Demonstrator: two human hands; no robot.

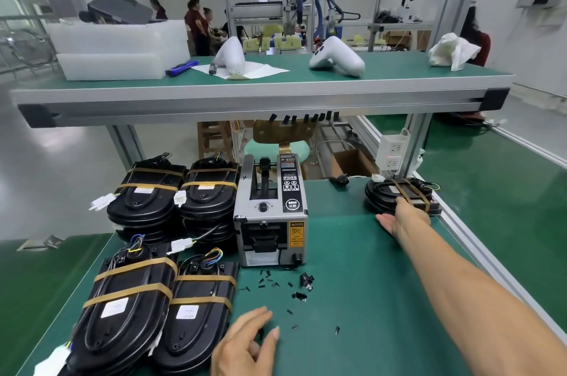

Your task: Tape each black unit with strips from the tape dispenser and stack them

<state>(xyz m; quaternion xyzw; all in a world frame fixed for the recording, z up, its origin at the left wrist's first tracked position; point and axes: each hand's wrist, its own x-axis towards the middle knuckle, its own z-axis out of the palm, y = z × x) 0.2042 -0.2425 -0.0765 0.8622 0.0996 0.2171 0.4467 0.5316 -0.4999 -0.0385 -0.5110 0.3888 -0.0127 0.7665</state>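
Observation:
A grey tape dispenser [270,213] stands mid-table. Left of it lie several stacks of black units [147,197] bound with tan bands; two more stacks [129,311] are nearer me. At the far right sits a short stack of black units [399,193]. My right hand [402,217] reaches out to it, fingers on its near edge; the grip is hidden from view. My left hand [245,342] rests relaxed over the green mat near the front, holding nothing. Short black tape strips [306,118] hang from the shelf edge above.
Small black scraps [302,283] litter the mat in front of the dispenser. An upper shelf [260,93] carries white bins, two white housings and a cloth. A power strip [394,155] hangs on the right post. People work in the background.

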